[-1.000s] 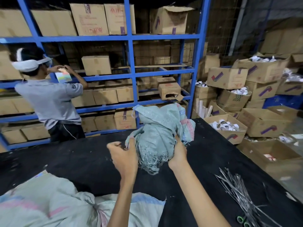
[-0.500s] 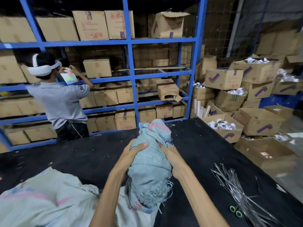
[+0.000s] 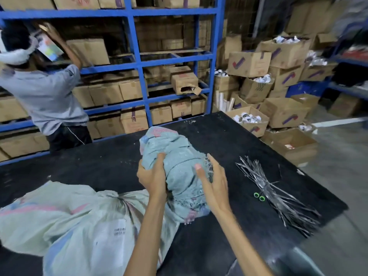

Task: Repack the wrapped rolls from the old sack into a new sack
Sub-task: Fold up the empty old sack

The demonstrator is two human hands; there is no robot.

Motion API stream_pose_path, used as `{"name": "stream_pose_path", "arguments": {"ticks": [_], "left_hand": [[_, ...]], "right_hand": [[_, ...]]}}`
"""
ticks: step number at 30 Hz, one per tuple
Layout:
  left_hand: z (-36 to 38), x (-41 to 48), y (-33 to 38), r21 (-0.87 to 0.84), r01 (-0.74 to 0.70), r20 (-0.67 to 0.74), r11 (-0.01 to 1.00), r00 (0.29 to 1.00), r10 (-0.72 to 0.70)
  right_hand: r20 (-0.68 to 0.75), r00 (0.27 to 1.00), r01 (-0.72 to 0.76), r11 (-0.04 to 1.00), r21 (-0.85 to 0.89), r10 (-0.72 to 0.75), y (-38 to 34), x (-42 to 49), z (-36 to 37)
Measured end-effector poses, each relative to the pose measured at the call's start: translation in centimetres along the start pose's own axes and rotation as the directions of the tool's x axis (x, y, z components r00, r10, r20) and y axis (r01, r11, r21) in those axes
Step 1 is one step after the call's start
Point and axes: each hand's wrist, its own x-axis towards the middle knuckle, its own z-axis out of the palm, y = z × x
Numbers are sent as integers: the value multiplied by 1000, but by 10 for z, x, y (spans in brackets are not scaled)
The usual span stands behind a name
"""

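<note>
Teal sack bundle [image 3: 179,166] lies lengthwise; points away.

Rough woven sack [image 3: 175,156], matt black table [image 3: 99,162]

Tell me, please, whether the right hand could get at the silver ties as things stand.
Probably yes: the right hand lies open against the crumpled sack, and only bare table separates it from the ties.
</note>
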Motion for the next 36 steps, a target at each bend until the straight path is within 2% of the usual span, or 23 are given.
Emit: {"name": "stream_pose_path", "arguments": {"ticks": [2, 5, 8, 14, 17, 23, 26, 30, 33, 36], "left_hand": [[17, -25, -7, -37, 37, 67, 999, 997, -34], [38, -63, -20, 21, 207, 243, 978, 948, -206], [60, -97, -33, 140, 299, 402, 944, 854, -330], [128, -186, -81, 181, 257, 578, 949, 753, -314], [169, -243, -121, 283, 268, 636, 921, 667, -389], [211, -341, -220, 444, 298, 655, 845, 534, -534], [211, -376, -278, 611, 294, 574, 735, 475, -667], [200, -405, -359, 783, 284, 420, 553, 413, -808], [188, -418, -414, 787, 345, 404, 512, 340, -849], [174, -418, -470, 820, 410, 316, 399, 257, -913]], "right_hand": [[49, 998, -40, 986, 159, 33, 4, -16, -13], [37, 998, -64, 934, 350, 54, 7, -26, -49], [-24, 999, -37, 936, 351, 49, 8, -32, -103], [-161, 985, 7, 934, 356, 54, 41, -49, -219], [-268, 956, -19, 941, 339, 116, 75, -65, -287], [-363, 893, -140, 931, 337, 266, 159, -108, -388], [-340, 858, -244, 888, 389, 385, 212, -133, -418], [-339, 758, -428, 817, 386, 557, 289, -162, -438], [-310, 680, -562, 744, 362, 665, 348, -184, -442], [-281, 611, -645, 671, 366, 740, 406, -199, -437]]}}
